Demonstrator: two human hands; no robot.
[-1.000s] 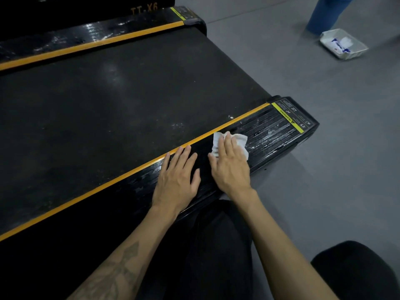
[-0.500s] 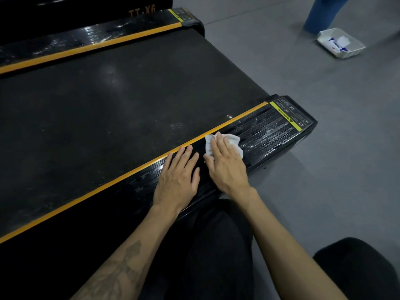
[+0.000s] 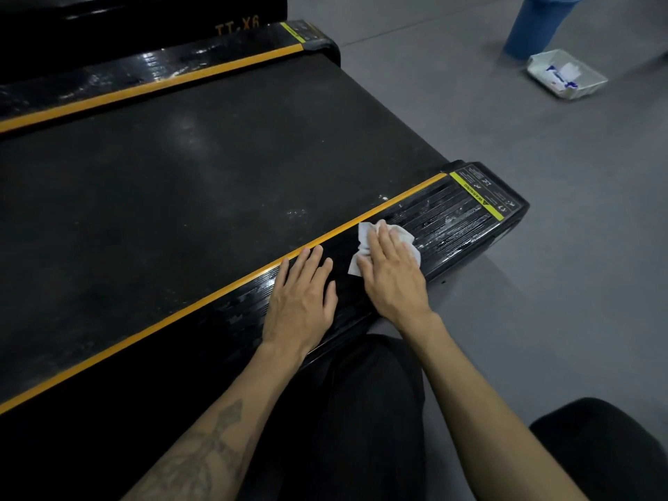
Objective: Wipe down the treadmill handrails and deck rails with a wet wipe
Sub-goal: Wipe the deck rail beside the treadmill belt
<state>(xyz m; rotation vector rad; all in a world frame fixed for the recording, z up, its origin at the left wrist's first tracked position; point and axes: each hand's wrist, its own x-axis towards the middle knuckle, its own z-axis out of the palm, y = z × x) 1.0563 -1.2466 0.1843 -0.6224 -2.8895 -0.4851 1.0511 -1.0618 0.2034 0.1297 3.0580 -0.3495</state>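
The black belt (image 3: pixel 180 197) of the treadmill fills the left side, edged by a yellow stripe (image 3: pixel 202 301). On the near rail (image 3: pixel 444 218), the left hand (image 3: pixel 302 305) lies flat, fingers straight and close together, holding nothing. Just beside it, the right hand (image 3: pixel 392 276) presses a white wipe (image 3: pixel 365 236) flat against the rail with straight fingers. Beyond the wipe the rail looks wet and streaked. Far right on the grey floor (image 3: pixel 542 301), a white packet (image 3: pixel 565 74) lies by a blue bin (image 3: pixel 538 23).
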